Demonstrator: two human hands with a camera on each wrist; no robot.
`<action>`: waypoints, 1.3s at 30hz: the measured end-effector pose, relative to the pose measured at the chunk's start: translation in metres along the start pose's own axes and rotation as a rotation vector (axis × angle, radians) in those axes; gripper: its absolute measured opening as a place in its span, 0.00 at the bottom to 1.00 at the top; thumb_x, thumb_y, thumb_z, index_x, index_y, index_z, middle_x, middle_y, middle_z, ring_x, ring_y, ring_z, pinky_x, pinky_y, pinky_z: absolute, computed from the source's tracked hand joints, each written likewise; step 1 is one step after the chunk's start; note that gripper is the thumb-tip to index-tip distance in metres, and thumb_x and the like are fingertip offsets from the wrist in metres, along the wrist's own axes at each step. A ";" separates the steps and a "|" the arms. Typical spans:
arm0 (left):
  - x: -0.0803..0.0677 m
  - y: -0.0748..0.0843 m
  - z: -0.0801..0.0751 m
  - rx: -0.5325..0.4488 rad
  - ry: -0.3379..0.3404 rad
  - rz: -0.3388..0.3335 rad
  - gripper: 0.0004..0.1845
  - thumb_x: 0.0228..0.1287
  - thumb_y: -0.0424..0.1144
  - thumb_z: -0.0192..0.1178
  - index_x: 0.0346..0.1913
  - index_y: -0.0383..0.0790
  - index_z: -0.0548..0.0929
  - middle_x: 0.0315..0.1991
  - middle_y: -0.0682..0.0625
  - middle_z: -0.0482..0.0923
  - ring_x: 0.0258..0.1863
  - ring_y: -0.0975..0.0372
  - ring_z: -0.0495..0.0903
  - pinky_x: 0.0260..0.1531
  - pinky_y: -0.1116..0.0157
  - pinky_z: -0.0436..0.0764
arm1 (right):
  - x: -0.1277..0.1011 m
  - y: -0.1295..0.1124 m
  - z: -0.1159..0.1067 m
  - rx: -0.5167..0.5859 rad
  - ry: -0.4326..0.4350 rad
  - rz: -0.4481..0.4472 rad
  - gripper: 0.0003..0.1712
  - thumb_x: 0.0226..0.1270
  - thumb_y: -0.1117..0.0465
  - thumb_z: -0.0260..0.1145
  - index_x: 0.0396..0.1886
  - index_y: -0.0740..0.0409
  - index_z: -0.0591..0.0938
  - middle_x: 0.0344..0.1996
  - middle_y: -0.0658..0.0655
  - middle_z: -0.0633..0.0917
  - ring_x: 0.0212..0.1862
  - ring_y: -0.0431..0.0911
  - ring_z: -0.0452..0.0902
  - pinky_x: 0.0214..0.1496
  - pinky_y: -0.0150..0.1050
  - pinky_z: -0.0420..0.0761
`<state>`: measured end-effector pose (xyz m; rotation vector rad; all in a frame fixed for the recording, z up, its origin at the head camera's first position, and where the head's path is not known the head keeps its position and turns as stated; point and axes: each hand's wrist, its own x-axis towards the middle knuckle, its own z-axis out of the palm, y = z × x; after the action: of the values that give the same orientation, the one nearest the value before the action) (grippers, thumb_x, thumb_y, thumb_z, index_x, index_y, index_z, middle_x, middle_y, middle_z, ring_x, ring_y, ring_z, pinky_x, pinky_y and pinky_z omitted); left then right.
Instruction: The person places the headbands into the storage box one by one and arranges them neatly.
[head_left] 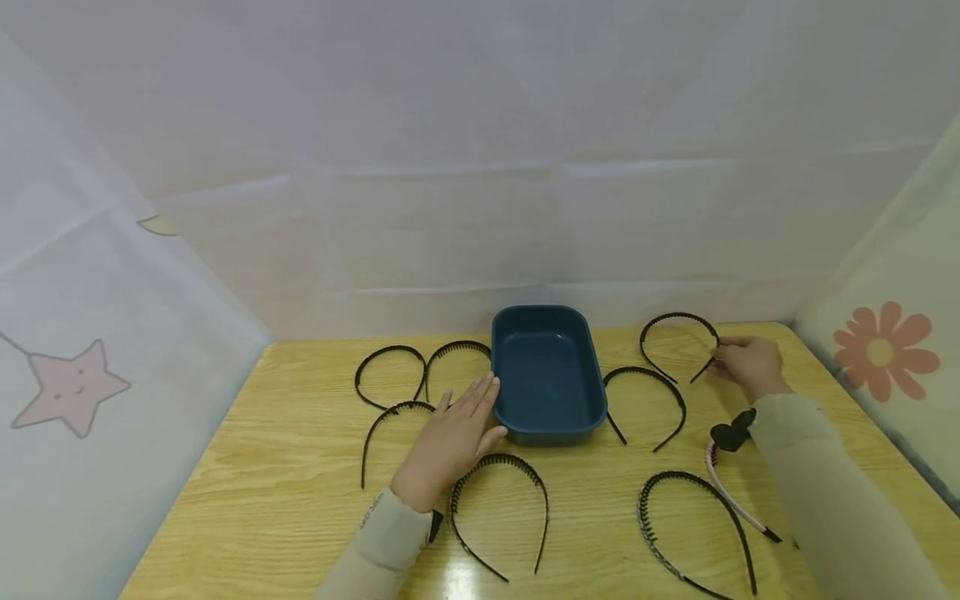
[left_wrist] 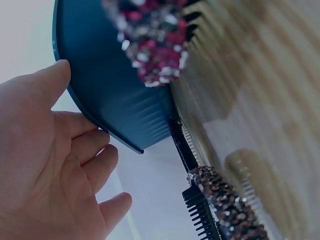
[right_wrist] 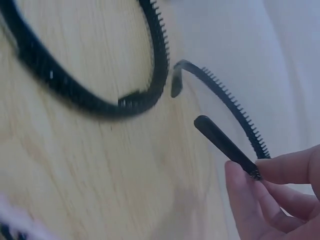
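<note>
My right hand (head_left: 750, 364) pinches one side of a thin black toothed headband (head_left: 678, 315) near its end, at the back right of the table. In the right wrist view the thumb and fingertips close on this headband (right_wrist: 232, 107) just above its flat black tip. My left hand (head_left: 453, 433) rests against the left side of a deep blue plastic bin (head_left: 551, 435), fingers extended. From the left wrist view, fingertips of the left hand (left_wrist: 55, 145) touch the bin's rim and outer wall. Another black headband (head_left: 645, 369) lies beside the bin's right side.
Several black headbands, one of them a plain loop (head_left: 390, 348), lie left of the bin. A jewelled headband (head_left: 504, 457) sits in front of it. At the front right lie another sparkly headband (head_left: 678, 475) and a pink one (head_left: 723, 487) under my right forearm. White curtains enclose the wooden table (head_left: 247, 500).
</note>
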<state>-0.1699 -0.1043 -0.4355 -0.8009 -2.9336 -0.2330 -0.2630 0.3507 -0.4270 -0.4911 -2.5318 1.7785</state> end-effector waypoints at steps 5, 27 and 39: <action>0.000 -0.001 0.000 0.016 0.014 0.011 0.38 0.79 0.58 0.47 0.81 0.39 0.54 0.81 0.46 0.51 0.79 0.55 0.55 0.76 0.43 0.56 | -0.006 -0.010 0.011 0.112 0.047 -0.029 0.31 0.76 0.67 0.57 0.74 0.75 0.64 0.50 0.62 0.77 0.31 0.33 0.84 0.44 0.34 0.88; 0.001 -0.001 0.001 0.004 0.021 0.007 0.38 0.79 0.57 0.49 0.81 0.39 0.56 0.81 0.46 0.51 0.79 0.55 0.54 0.76 0.43 0.55 | -0.049 -0.051 0.054 0.537 -0.167 -0.154 0.16 0.76 0.68 0.61 0.59 0.61 0.72 0.50 0.56 0.75 0.42 0.41 0.82 0.52 0.33 0.85; 0.001 0.000 0.001 0.022 0.022 0.006 0.38 0.79 0.57 0.48 0.81 0.39 0.55 0.81 0.46 0.51 0.79 0.55 0.53 0.76 0.44 0.55 | -0.068 -0.073 0.102 0.548 -0.170 -0.191 0.16 0.74 0.70 0.63 0.58 0.65 0.74 0.38 0.48 0.85 0.36 0.40 0.84 0.45 0.34 0.88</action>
<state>-0.1705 -0.1040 -0.4362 -0.7993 -2.9070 -0.2076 -0.2352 0.2173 -0.3840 -0.0764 -1.9505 2.3782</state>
